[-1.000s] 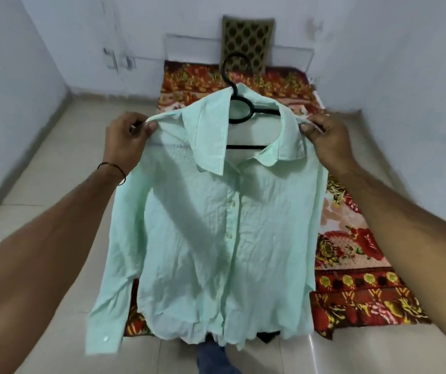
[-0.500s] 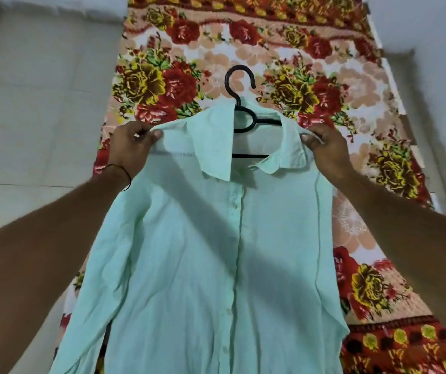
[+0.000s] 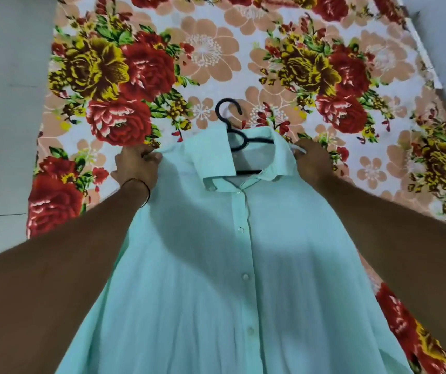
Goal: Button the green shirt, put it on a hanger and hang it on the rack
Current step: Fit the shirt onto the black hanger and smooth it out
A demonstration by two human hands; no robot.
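Two hands hold the pale mint-green thin woven button-up shirt (image 3: 216,265) by its shoulders: left hand (image 3: 135,168) pinches one shoulder, fingers (image 3: 151,155) curled tight on the cloth; right hand (image 3: 313,163) is clamped on the other. Black plastic hanger (image 3: 232,122) sits inside the collar, bar running hand to hand, hook poking out midway between both, pointing away from the person. Shirt's long axis runs from hook toward the camera, placket closed by small round white buttons (image 3: 240,229). Cloth soft, limp, smooth. Beneath: red-and-yellow floral bed sheet (image 3: 243,49), grey tiled floor (image 3: 0,103) alongside. Rack not in view; either hand is equally near the hook.
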